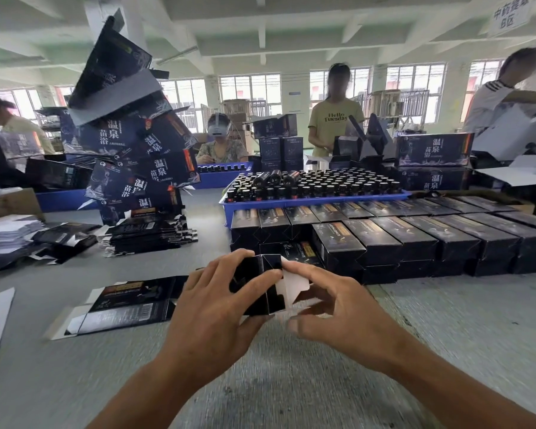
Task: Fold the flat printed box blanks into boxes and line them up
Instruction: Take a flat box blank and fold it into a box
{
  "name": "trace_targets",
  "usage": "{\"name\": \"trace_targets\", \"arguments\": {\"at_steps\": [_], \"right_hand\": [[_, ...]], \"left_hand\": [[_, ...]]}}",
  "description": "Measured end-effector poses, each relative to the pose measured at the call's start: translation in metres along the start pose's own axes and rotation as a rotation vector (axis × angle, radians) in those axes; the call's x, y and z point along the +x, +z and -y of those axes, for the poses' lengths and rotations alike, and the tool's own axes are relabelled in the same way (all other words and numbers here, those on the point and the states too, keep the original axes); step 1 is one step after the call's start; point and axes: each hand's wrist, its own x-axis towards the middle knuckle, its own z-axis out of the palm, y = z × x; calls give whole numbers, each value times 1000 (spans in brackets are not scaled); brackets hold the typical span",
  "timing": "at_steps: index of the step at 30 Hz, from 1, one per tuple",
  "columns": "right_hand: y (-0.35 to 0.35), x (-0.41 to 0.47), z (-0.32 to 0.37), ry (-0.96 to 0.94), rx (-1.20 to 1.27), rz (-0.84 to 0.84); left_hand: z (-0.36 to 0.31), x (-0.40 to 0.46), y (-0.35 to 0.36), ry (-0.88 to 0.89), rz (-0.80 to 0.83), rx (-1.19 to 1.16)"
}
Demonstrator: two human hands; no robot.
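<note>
We see left hand point(212, 308) fingers clamped round half-folded box point(260, 283); right hand point(331, 308) fingers pinch its white flap point(293, 284), just before the box rows point(415, 239).

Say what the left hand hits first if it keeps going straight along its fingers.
Already there: the left hand grips the half-folded box. Past that, up and away, probably the near row of folded boxes; depth from this view is uncertain.

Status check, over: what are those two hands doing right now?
Left hand grips half-folded box. Right hand pinches its white flap. Flat blank lies left, finished rows behind. Nothing blocking.
</note>
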Motion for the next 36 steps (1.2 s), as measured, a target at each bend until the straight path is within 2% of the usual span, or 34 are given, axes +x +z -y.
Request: {"name": "trace_targets", "arguments": {"at_steps": [6, 12, 17, 25, 32, 36], "right_hand": [[6, 0, -3, -24, 48, -230], [8, 0, -4, -50, 14, -302], [10, -1, -1, -63, -74, -299], [11, -1, 4, -68, 31, -293], [9, -2, 6, -104, -15, -226], [8, -2, 5, -80, 75, -199]], "left_hand": [[-7, 1, 1, 20, 9, -13], [-11, 2, 0, 35, 18, 3], [-9, 0, 0, 46, 37, 0], [-9, 2, 1, 36, -33, -9], [-10, 2, 1, 12, -82, -21], [-11, 1, 1, 10, -106, -44]]}}
